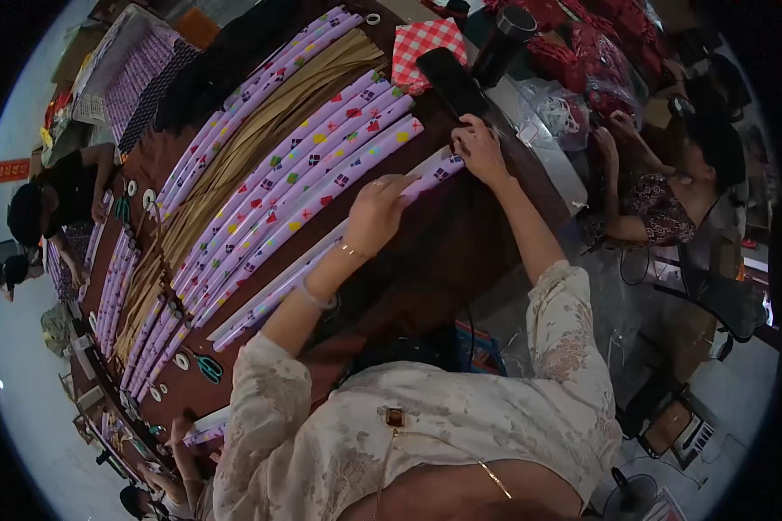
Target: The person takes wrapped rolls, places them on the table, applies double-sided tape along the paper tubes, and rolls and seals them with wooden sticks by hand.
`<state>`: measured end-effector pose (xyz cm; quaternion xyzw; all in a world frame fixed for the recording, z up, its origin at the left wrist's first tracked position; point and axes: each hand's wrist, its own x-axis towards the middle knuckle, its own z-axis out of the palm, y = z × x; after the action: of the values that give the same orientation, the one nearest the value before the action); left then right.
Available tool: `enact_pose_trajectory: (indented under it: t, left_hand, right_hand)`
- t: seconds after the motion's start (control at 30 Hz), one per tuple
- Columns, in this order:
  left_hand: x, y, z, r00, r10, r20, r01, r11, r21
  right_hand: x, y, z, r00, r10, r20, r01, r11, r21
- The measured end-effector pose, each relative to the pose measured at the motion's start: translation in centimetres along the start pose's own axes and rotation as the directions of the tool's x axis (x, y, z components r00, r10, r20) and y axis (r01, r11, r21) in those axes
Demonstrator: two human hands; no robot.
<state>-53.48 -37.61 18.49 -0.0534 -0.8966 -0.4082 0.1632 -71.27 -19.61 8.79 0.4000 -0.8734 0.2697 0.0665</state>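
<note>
A long roll of purple patterned paper (pixel 334 236) lies slantwise across the dark red table (pixel 391 286), nearest to my body. My left hand (pixel 378 213) is closed round this roll a little short of its far end. At that far end, my right hand (pixel 480 149) pinches the paper's edge with bent fingers. Several finished-looking purple rolls (pixel 308 165) with coloured gift shapes lie side by side just beyond my left hand. Behind them runs a bundle of brown paper strips (pixel 261 130).
A black phone (pixel 452 80), a dark cup (pixel 504 43) and a red checked packet (pixel 426 52) stand at the table's far end. Green scissors (pixel 208 368) and tape rolls (pixel 181 360) lie at the left. Other people (pixel 669 200) work at the right and left.
</note>
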Motion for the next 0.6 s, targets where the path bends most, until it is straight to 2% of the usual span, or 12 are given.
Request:
enact_pose_trajectory:
  t: [0.07, 0.13, 0.2, 0.23, 0.3, 0.37, 0.5, 0.53, 0.6]
  left_hand:
    - [-4.8, -0.1, -4.0, 0.990, -0.126, 0.059, 0.121, 0.990, 0.069]
    - [-9.1, -0.1, -7.5, 0.968, -0.250, 0.015, 0.245, 0.957, 0.158]
    - [-13.7, -0.7, -10.1, 0.936, -0.346, -0.060, 0.350, 0.907, 0.234]
    - [-15.5, -0.9, -11.2, 0.916, -0.392, -0.085, 0.401, 0.884, 0.241]
    - [-19.3, -1.6, -13.0, 0.874, -0.468, -0.134, 0.486, 0.826, 0.286]
    - [-21.9, -1.8, -14.4, 0.865, -0.469, -0.179, 0.502, 0.792, 0.348]
    - [-25.8, -3.7, -15.5, 0.825, -0.510, -0.241, 0.565, 0.753, 0.339]
    - [-26.2, -4.1, -15.7, 0.832, -0.501, -0.238, 0.555, 0.757, 0.346]
    - [-26.8, -5.2, -16.1, 0.862, -0.446, -0.240, 0.506, 0.779, 0.370]
  right_hand:
    - [0.0, -0.2, -0.1, 1.000, -0.010, -0.018, 0.010, 1.000, -0.006]
    - [0.0, 0.1, 0.0, 0.999, -0.043, -0.023, 0.042, 0.998, -0.050]
    - [0.6, -0.4, 0.1, 0.988, 0.104, -0.111, -0.084, 0.982, 0.168]
    - [0.8, 0.1, 0.7, 0.992, 0.106, -0.062, -0.094, 0.981, 0.171]
    - [0.7, 0.1, 1.0, 0.997, 0.017, -0.077, -0.027, 0.990, -0.139]
    - [0.9, -0.4, 1.1, 0.996, 0.053, -0.066, -0.060, 0.992, -0.108]
    - [1.9, 2.2, 2.8, 0.994, 0.106, -0.042, -0.108, 0.992, -0.064]
    - [2.3, 1.6, 2.5, 0.968, 0.245, -0.045, -0.242, 0.968, 0.065]
    - [2.4, 0.8, 2.0, 0.978, 0.204, -0.046, -0.200, 0.977, 0.081]
